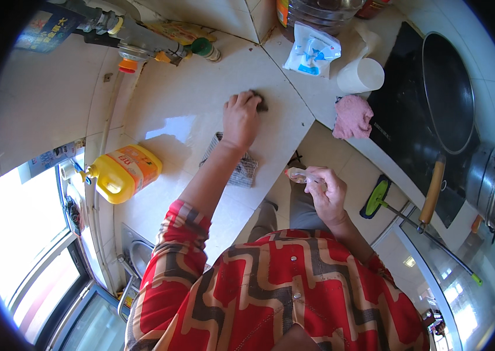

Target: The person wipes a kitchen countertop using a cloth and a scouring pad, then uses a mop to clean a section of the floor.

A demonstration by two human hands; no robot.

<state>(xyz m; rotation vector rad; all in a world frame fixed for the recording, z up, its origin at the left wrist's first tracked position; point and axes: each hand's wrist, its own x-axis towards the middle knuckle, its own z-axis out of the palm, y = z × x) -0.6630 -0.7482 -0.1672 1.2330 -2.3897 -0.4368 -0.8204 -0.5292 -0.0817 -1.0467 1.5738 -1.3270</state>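
Note:
My left hand [242, 120] is pressed to the pale tiled countertop [212, 87], its fingers curled over a small dark scrubbing pad [262, 103]. Only the pad's edge shows past the fingers, so its material cannot be told. Beneath my left forearm lies a folded grey striped cloth [244, 172], partly covered by the arm. Over the floor, in front of my body, my right hand [328, 193] pinches a small crumpled clear plastic packet [298, 175] with a reddish end. What the packet contains is unclear.
A yellow detergent jug [129, 173] stands left, near the window. Beyond my hands are a green-lidded jar [205, 49], a white-and-blue bag [313, 51], a white cylindrical container [360, 75] and a pink cloth [352, 116]. A wok [449, 92] rests on the black cooktop [398, 105].

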